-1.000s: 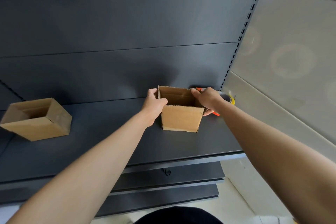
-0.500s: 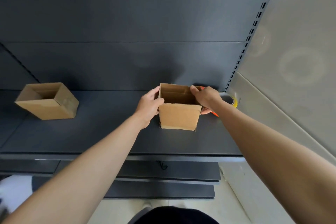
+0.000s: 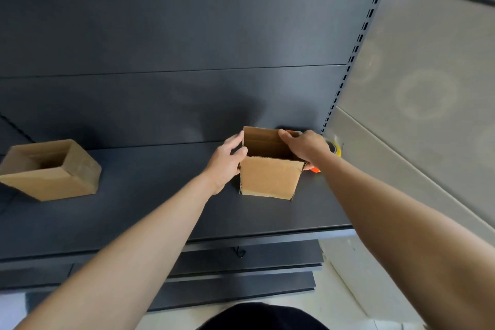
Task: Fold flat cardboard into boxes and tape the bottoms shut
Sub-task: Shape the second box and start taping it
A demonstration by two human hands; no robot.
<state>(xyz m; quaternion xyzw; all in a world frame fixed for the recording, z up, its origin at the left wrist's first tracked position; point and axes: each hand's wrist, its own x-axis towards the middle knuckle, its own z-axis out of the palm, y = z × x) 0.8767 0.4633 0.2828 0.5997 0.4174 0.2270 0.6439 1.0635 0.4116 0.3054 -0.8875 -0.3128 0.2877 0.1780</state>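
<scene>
Head view: pinching the left wall of the small brown open-topped cardboard box (image 3: 269,179) with the left hand (image 3: 226,162), curling the right hand (image 3: 305,146) over its right rim, holding it upright on the dark grey metal shelf (image 3: 160,195). Likely risking crushing the thin walls out of square by squeezing, or knocking the yellow tape roll (image 3: 337,148) just behind.

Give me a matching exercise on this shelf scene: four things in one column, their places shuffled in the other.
Things: 1 left hand; 2 right hand; 3 lone box; 4 tape roll.
Places: A far left on the shelf; B behind the right hand; C on the left wall of the held box; D over the right rim of the held box.
Pairs: 1-C, 2-D, 3-A, 4-B.
</scene>
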